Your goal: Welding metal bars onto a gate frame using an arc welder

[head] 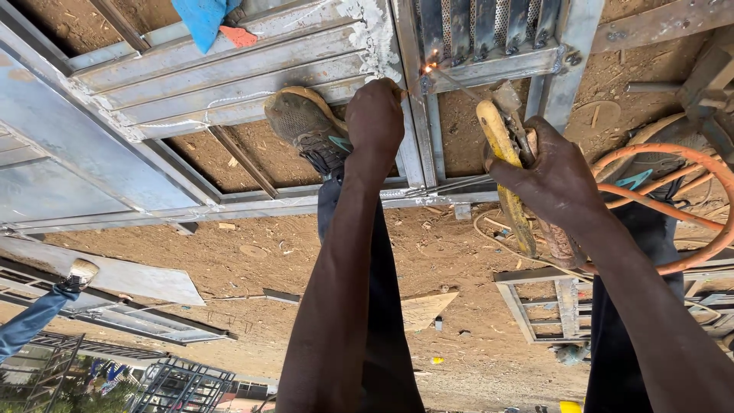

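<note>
Head view, left hand: Your left hand (375, 115) is pressed fist-like onto the upright bar of the metal door frame (229, 69), fingers curled over the bar's edge; it bears down beside the joint, most likely to keep the frame from shifting.
Head view, right hand: Your right hand (552, 180) is clenched round the yellow-handled electrode holder (503, 164); a second rusty handle shows in the same fist.
Head view, welding rod: The welding rod (459, 82) slants from the holder to the joint, where a small spark (430, 67) glows at the corner between the upright and the perforated panel (489, 27).
Head view, foot: Your shoe (306, 126) stands on the frame just beside the left hand, probably as added weight.
Head view, cable: The orange cable (673, 191) loops near your right wrist, apart from the rod.
Head view, edges: The spark lies close to your left knuckles; frame bars hem the rod on both sides.
Head view, open room: Bare dirt ground (443, 260) shows through the frame's openings, with a second small frame (550, 298) lying below your right arm.
Head view, surroundings: A blue cloth (200, 19) lies at the frame's far edge; another person's leg (38, 313) shows at the left, well apart.
</note>
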